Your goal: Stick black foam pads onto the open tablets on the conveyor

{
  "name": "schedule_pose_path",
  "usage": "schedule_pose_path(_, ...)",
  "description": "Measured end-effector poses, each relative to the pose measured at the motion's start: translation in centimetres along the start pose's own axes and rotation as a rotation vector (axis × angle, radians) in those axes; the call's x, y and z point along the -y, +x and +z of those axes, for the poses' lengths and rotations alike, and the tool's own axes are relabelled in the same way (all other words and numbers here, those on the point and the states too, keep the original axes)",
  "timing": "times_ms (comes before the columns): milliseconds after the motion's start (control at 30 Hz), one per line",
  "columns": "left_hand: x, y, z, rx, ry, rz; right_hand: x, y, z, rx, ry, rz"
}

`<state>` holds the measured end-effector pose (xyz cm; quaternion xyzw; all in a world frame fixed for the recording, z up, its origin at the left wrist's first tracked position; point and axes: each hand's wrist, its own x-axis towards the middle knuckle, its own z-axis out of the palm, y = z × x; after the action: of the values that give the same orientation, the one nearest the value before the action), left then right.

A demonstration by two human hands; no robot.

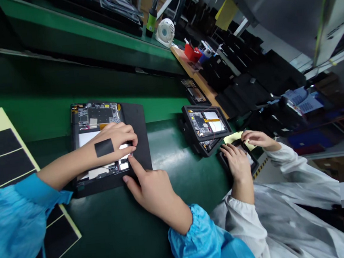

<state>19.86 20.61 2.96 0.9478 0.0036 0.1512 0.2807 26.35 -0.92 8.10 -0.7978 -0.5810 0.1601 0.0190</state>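
My left hand [115,140] lies over the lower part of an opened tablet [96,116], its fingertips near a white strip [124,146]. A black adhesive pad [104,147] sticks to the back of that hand. The tablet's circuit board is exposed, and it rests on a black mat [138,128]. My right hand [150,192] sits at the tablet's near edge, its index finger extended and touching the area by the strip. Nothing shows held in it. My left thumb is hidden. A yellow-backed sheet of black pads [4,157] lies to the left, under my left forearm.
A co-worker's white-sleeved hands [235,155] work on a tablet to the right, beside another opened tablet [206,125] in a black holder. Green conveyor belt [161,146] runs beneath everything. Farther off stand a white fan [165,33], a red container [193,53] and stacked black trays [240,82].
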Motion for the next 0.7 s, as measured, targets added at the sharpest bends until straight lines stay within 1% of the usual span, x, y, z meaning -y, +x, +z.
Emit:
schedule_pose_path(133, 0.1, -0.1, 0.5, -0.052, -0.010, -0.001, 0.1, 0.1, 0.0, 0.000, 0.019, 0.006)
schedule_pose_path(333, 0.6, -0.3, 0.5, -0.073, -0.024, 0.010, -0.2, -0.1, 0.1, -0.064, -0.010, -0.036)
schedule_pose_path(467, 1.1, -0.5, -0.1, -0.107, 0.015, 0.001, -0.4, 0.1, -0.4, -0.035, -0.082, -0.041)
schedule_pose_path(533, 0.6, -1.1, -0.7, -0.130, 0.035, 0.023, -0.5, 0.2, -0.6, -0.035, -0.099, -0.058)
schedule_pose_path(600, -0.4, -2.3, -1.4, -0.143, 0.045, 0.081, -0.6, 0.2, -0.7, -0.045, -0.097, -0.076)
schedule_pose_path(700, -2.0, -4.8, -2.1, -0.106, 0.038, 0.160, -0.9, 0.2, -0.7, -0.044, -0.070, -0.077)
